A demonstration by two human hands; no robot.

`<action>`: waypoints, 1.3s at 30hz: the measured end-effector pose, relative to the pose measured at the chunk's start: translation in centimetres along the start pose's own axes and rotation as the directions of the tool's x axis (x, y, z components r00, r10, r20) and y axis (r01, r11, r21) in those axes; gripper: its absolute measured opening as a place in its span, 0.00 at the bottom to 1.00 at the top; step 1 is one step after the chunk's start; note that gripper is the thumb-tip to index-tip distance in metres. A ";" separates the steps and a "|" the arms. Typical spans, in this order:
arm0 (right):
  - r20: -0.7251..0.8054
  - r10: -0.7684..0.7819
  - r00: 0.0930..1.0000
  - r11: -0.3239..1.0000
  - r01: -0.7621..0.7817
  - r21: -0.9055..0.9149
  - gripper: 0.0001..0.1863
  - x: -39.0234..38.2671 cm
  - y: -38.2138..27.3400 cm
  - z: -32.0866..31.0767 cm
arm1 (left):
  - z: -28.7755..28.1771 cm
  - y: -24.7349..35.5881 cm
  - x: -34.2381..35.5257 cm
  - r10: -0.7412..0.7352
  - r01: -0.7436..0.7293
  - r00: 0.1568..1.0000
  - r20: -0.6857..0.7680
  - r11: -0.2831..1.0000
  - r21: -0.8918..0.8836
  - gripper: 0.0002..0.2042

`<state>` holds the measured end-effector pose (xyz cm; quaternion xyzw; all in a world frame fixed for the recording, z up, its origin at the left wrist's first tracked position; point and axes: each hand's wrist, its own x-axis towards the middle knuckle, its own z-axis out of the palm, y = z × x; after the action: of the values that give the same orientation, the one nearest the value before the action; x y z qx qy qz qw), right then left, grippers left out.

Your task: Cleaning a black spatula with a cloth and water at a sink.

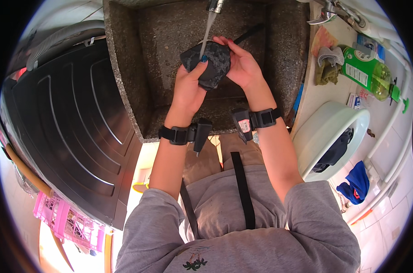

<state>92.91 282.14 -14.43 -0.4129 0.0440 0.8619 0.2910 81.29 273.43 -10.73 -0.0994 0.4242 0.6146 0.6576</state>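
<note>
"Where's your dark item (pixel 219 63)?"
"Between your fingers: your left hand (pixel 189 88) grips it, thumb on top; your right hand (pixel 246 68) holds its right edge."
"Water (pixel 209 28)?"
"Landing beside your left thumb."

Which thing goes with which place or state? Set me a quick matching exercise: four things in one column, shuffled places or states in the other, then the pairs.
Things
1. dark item
2. green bottle
3. pink crate
4. pale basin

Places or states
A. at the lower left of the picture
B. holding dark cloth
C. between the left hand and right hand, under running water
D. right of the sink, beside a grey cloth

Pairs: 1-C, 2-D, 3-A, 4-B
</note>
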 end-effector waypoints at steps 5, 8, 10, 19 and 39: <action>0.088 0.063 0.994 0.997 -0.065 0.027 0.12 -0.1 1.3 0.6 | 0.8 -0.2 -1.4 0.068 -0.069 0.995 -0.073 0.998 -0.009 0.11; -0.094 -0.054 0.994 0.966 0.028 -0.255 0.18 -1.6 4.2 3.5 | -0.2 0.3 -2.7 0.218 -0.207 0.970 -0.105 0.972 0.112 0.12; -0.048 -0.124 0.991 0.929 0.099 -0.356 0.19 -2.1 5.3 4.2 | -0.8 0.3 -3.3 0.213 -0.198 0.970 -0.118 0.972 0.128 0.12; -0.312 -0.187 0.932 0.861 0.002 -0.509 0.20 -2.5 8.3 5.7 | -1.7 2.7 -8.1 0.220 -0.177 0.965 -0.143 0.948 0.263 0.13; -0.238 0.372 0.897 0.926 -0.340 0.166 0.10 1.5 5.4 3.3 | -0.3 5.7 -20.9 0.336 -0.099 0.915 -0.222 0.722 0.684 0.14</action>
<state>87.01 279.43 -14.21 -0.4912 0.2090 0.8333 0.1437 78.49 259.44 5.53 0.0887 0.7264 0.4728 0.4909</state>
